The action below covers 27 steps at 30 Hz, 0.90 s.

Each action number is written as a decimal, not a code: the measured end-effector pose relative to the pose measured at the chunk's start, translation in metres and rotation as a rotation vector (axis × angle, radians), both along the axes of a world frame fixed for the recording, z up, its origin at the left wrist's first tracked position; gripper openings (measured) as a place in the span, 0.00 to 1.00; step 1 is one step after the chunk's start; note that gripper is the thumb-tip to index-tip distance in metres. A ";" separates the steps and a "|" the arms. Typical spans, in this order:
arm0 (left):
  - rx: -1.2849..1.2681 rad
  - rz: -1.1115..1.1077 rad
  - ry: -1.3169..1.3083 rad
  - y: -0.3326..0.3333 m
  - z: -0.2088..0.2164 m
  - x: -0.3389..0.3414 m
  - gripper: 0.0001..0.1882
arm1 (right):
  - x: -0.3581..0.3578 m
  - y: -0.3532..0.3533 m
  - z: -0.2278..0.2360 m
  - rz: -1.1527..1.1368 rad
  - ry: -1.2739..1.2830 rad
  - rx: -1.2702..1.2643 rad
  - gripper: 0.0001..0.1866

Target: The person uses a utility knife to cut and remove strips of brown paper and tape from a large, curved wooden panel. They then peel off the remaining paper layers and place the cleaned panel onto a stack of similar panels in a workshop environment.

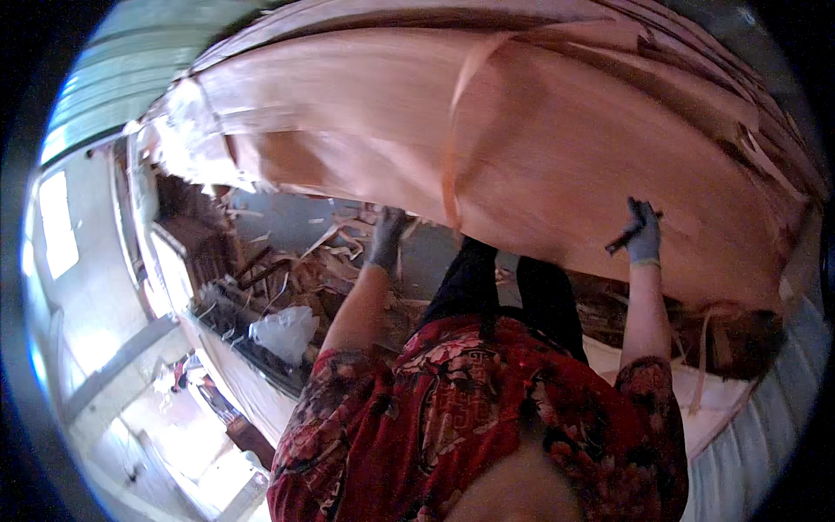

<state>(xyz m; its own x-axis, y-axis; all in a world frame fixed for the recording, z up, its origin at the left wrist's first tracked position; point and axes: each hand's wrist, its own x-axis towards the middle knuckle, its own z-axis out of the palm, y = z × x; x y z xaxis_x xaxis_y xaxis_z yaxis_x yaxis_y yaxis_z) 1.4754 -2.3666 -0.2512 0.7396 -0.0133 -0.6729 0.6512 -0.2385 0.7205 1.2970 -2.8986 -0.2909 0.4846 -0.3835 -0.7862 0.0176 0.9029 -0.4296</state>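
Note:
A broad stack of thin reddish-brown wood veneer sheets [365, 104] spreads in front of me, with an orange strap [452, 148] running across it. At the stack's near edge is my left hand [388, 237], in a dark grey glove. Its fingers are too dark and partly hidden at the edge, so I cannot make out their grip. My right hand [644, 237], in a grey glove, is closed around a short dark tool [620, 240] over the right part of the top sheet. The exact kind of tool does not show.
Torn veneer strips [296, 270] litter the floor at left, near a white plastic bag [285, 332]. Crumpled clear plastic film [187, 130] covers the stack's left end. Corrugated panels [757, 435] stand at lower right. More wood scraps [739, 344] lie below the stack's right end.

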 end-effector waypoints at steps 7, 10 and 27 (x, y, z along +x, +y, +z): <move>-0.005 0.336 -0.029 -0.059 -0.081 0.128 0.23 | 0.042 0.007 -0.050 -0.086 0.424 -0.020 0.14; -0.020 0.451 0.229 -0.091 -0.078 0.169 0.24 | 0.028 0.001 -0.071 -0.017 0.487 -0.093 0.14; -0.734 0.608 0.038 -0.045 -0.136 0.217 0.23 | 0.071 -0.020 -0.061 0.060 -0.040 0.078 0.15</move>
<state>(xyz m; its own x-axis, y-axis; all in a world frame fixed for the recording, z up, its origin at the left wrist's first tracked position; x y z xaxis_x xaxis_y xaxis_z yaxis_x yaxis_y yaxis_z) 1.6921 -2.4121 -0.3870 0.7366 -0.0620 -0.6735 0.5409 0.6518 0.5316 1.3683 -2.9186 -0.3514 0.5366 -0.2914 -0.7919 -0.0216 0.9334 -0.3581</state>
